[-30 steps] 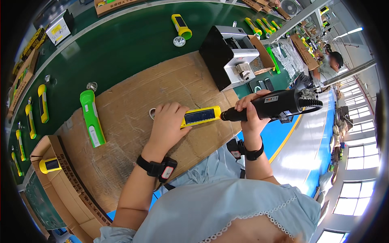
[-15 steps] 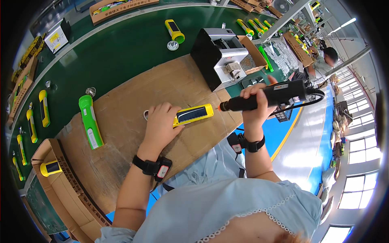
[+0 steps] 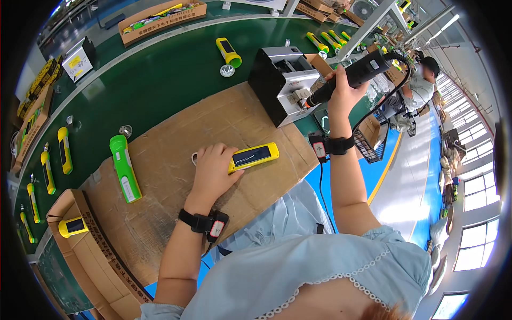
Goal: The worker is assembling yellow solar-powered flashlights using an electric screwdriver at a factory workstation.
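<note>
My left hand (image 3: 214,166) lies over the head end of a yellow flashlight (image 3: 253,157) with a dark solar panel, holding it down on a flat cardboard sheet (image 3: 176,125). A bit of its round reflector shows beside my fingers. In my right hand (image 3: 344,96) is a black electric screwdriver (image 3: 365,70), tilted down to the left. Its orange-ringed tip is at the front of a black and silver screw feeder (image 3: 285,88); whether a screw is on the bit is too small to tell. To the left, a green flashlight (image 3: 125,169) rests on the cardboard.
An open carton (image 3: 96,272) at the lower left holds a yellow flashlight (image 3: 73,226). Several yellow flashlights stand along the green bench (image 3: 144,69). Another flashlight (image 3: 228,52) lies behind the feeder, with a loose reflector. A person (image 3: 421,88) sits at the far right.
My right hand has carried the screwdriver up and away from the flashlight's end, to the front of the screw feeder. My left hand stays on the yellow flashlight.
</note>
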### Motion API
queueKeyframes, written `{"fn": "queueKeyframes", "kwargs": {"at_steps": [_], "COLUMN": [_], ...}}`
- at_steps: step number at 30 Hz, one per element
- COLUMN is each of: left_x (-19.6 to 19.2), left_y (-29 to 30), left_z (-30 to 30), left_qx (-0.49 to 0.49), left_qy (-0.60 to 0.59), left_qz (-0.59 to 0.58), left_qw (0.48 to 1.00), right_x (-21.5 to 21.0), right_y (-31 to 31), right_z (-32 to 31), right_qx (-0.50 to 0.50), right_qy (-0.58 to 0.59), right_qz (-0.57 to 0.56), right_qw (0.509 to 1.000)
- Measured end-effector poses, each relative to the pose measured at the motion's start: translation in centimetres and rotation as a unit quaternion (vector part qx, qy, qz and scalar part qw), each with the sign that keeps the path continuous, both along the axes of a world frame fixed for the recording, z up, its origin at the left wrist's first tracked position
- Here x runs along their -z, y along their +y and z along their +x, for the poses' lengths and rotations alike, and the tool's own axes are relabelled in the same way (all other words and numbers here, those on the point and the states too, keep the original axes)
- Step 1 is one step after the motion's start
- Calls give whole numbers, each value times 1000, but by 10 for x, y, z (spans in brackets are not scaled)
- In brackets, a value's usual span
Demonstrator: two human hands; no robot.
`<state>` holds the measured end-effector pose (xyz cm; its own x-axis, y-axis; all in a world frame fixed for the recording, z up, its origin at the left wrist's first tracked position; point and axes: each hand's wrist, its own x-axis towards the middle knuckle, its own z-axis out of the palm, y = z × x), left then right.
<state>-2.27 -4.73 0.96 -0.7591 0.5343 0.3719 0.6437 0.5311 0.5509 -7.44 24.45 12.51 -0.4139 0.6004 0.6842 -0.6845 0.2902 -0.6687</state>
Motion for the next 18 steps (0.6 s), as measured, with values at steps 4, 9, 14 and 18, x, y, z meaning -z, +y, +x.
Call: {"fn": "queueKeyframes", "kwargs": {"at_steps": [4, 9, 14, 18], "left_x": [-1, 6, 7, 7], "left_y": [-1, -1, 1, 1], "left_z": [1, 0, -2, -1], "left_qx": [-3, -12, -4, -8], "left_qy": [-12, 12, 20, 20], "left_qz": [-4, 11, 13, 7], "left_qw": [1000, 1000, 1000, 1000], "right_x": [-6, 0, 11, 21], "right_y": [-2, -20, -54, -63], "right_z": [2, 33, 67, 68], "right_qx": [-8, -97, -156, -160], "right_qy": [-67, -135, -73, -84], "right_qz": [37, -17, -54, -51], "right_qw": [997, 986, 984, 982]}}
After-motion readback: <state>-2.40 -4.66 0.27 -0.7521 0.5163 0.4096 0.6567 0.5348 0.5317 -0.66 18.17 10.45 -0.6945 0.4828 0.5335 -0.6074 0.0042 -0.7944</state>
